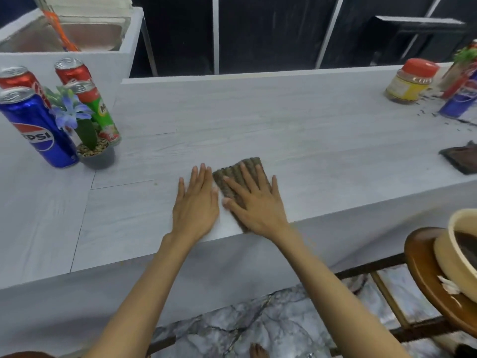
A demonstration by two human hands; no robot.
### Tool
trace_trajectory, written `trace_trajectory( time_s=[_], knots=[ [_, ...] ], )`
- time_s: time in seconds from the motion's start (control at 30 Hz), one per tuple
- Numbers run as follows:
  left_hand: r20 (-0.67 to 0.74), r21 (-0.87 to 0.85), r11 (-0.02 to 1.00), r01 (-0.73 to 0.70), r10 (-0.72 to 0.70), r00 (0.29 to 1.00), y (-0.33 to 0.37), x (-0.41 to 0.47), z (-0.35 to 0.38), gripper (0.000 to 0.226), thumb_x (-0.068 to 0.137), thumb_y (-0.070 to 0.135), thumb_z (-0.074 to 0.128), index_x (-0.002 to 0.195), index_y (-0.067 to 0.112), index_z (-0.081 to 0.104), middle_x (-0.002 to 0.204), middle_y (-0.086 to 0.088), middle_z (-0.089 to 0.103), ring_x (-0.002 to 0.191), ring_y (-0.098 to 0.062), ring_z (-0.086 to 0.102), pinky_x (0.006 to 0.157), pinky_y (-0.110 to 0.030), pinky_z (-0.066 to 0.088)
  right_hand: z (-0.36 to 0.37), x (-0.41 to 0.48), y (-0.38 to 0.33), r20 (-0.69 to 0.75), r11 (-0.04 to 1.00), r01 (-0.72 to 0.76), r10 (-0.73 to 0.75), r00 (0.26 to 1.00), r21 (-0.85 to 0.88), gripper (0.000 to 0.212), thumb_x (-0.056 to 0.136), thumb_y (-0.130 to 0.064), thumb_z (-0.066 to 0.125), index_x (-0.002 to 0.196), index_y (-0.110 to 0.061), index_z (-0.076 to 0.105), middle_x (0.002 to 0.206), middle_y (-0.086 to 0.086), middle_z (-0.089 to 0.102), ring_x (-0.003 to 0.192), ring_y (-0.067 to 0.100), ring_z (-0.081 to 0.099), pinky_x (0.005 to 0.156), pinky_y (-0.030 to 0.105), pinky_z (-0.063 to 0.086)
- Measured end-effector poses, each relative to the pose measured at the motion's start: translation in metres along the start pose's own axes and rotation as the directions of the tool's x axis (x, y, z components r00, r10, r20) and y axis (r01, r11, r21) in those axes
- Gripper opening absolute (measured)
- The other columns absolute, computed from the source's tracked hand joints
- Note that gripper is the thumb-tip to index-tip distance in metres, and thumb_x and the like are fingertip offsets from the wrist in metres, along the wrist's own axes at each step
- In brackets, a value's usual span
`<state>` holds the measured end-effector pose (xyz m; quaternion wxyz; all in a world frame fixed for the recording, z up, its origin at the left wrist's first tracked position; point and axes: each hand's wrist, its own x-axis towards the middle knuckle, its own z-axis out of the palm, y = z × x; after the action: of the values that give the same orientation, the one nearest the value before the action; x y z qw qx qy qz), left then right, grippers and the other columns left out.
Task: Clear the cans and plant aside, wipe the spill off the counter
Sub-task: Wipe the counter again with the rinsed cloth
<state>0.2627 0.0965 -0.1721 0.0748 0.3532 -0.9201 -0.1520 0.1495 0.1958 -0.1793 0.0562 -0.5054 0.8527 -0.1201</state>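
**Grey-brown cloth pinned under my right hand, both palms flat on the desk**

Grey-brown and ribbed, the cloth (237, 174) lies at the near edge of the pale desk (284, 120), right in front of me. Its long axis runs from the desk's front edge away from me, the far end leaning a little left, and the ribs run the same way.

My right hand (254, 205) lies palm down on the cloth with the fingers straight and fanned apart, covering its near half. My left hand (196, 202) lies flat on the bare desk just beside the cloth's left edge, fingers straight and close together. It holds nothing. I cannot tell whether it touches the cloth.

At the far left the cans stand upright in a cluster: a blue Pepsi can (38, 127) nearest, two red cans (18, 78) behind it, and a green can (99, 112). The plant (87, 135), with blue flowers in a small dark pot, sits among them, touching the Pepsi can's base.

Well apart at the far right, dark specks (426, 111) are scattered on the desk around a red-lidded jar (410, 81) and another blue can (462, 99). A dark tray (462, 158) lies nearer, at the right edge.
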Motion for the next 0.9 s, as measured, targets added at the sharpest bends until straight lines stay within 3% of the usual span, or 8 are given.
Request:
trace_trajectory(
  time_s=[0.07,0.2,0.33,0.5,0.57,0.63,0.8,0.9],
  knots=[
    [0.012,-0.018,1.0,-0.022,0.022,1.0,0.024,0.004,0.005,0.052,0.101,0.024,0.015,0.148,0.011,-0.003,0.158,-0.002,-0.007,0.146,-0.014,-0.01,0.119,-0.034,-0.01,-0.016,-0.02,0.045,0.02,0.999,-0.036,0.036,0.999,0.012,0.054,0.092,-0.061,0.026,0.142,-0.051,0.01,0.158,-0.012,-0.008,0.145,0.014,-0.017,0.116,0.048,-0.012],
    [0.058,-0.031,1.0,0.004,-0.002,0.998,0.04,0.017,0.014,0.053,0.101,0.027,0.015,0.148,0.01,-0.003,0.158,-0.003,-0.008,0.146,-0.014,-0.011,0.118,-0.034,-0.01,-0.052,-0.023,0.157,-0.018,0.926,-0.377,0.377,0.926,-0.017,0.056,0.091,-0.061,0.026,0.143,-0.049,0.01,0.159,-0.008,-0.006,0.146,0.019,-0.012,0.115,0.052,-0.007],
    [0.067,-0.021,0.999,0.042,-0.041,0.997,0.052,0.038,0.02,0.054,0.101,0.031,0.013,0.148,0.01,-0.001,0.158,-0.004,-0.007,0.146,-0.015,-0.01,0.118,-0.036,-0.009,-0.058,0.034,0.174,-0.043,0.866,-0.5,0.5,0.865,0.021,0.057,0.093,-0.059,0.021,0.146,-0.041,0.01,0.159,0.001,-0.004,0.145,0.03,-0.014,0.116,0.051,-0.008],
    [0.001,0.032,0.993,0.113,-0.113,0.994,0.061,0.052,0.029,0.054,0.1,0.032,0.012,0.149,0.013,-0.001,0.158,0.0,-0.006,0.146,-0.012,-0.01,0.119,-0.036,-0.009,-0.026,0.058,0.096,-0.036,0.995,-0.097,0.097,0.995,0.003,0.052,0.096,-0.051,0.015,0.147,-0.041,0.008,0.159,-0.002,-0.004,0.145,0.026,-0.016,0.116,0.048,-0.011],
    [-0.026,0.045,0.992,0.12,-0.119,0.993,0.061,0.052,0.033,0.054,0.1,0.032,0.012,0.149,0.014,-0.001,0.158,0.001,-0.005,0.146,-0.011,-0.009,0.119,-0.035,-0.008,-0.023,0.029,0.093,0.001,0.995,0.1,-0.1,0.995,-0.026,0.056,0.091,-0.056,0.008,0.145,-0.045,0.006,0.159,-0.008,-0.004,0.145,0.02,-0.016,0.116,0.046,-0.011],
    [-0.053,0.052,0.991,0.122,-0.12,0.991,0.061,0.052,0.036,0.054,0.1,0.033,0.012,0.149,0.015,0.0,0.158,0.003,-0.004,0.145,-0.01,-0.009,0.119,-0.034,-0.008,-0.032,0.0,0.13,0.019,0.986,0.164,-0.163,0.986,-0.041,0.058,0.085,-0.061,0.004,0.142,-0.05,0.003,0.157,-0.014,-0.007,0.145,0.015,-0.017,0.117,0.045,-0.009],
    [-0.089,0.063,0.989,0.137,-0.132,0.987,0.063,0.054,0.039,0.054,0.099,0.034,0.013,0.149,0.016,0.003,0.158,0.005,-0.002,0.145,-0.007,-0.007,0.119,-0.031,-0.007,-0.081,0.019,0.265,-0.001,0.963,-0.264,0.264,0.964,-0.044,0.056,0.09,-0.062,0.015,0.143,-0.049,0.005,0.158,-0.009,-0.005,0.146,0.019,-0.012,0.117,0.048,-0.003],
    [-0.099,0.054,0.986,0.159,-0.153,0.983,0.064,0.055,0.04,0.054,0.099,0.035,0.014,0.149,0.017,0.005,0.158,0.006,-0.001,0.145,-0.007,-0.006,0.119,-0.031,-0.006,-0.082,0.077,0.262,0.008,0.914,-0.405,0.405,0.914,-0.003,0.054,0.096,-0.052,0.021,0.147,-0.041,0.009,0.159,-0.003,-0.003,0.145,0.028,-0.014,0.118,0.049,-0.005]
  ],
)
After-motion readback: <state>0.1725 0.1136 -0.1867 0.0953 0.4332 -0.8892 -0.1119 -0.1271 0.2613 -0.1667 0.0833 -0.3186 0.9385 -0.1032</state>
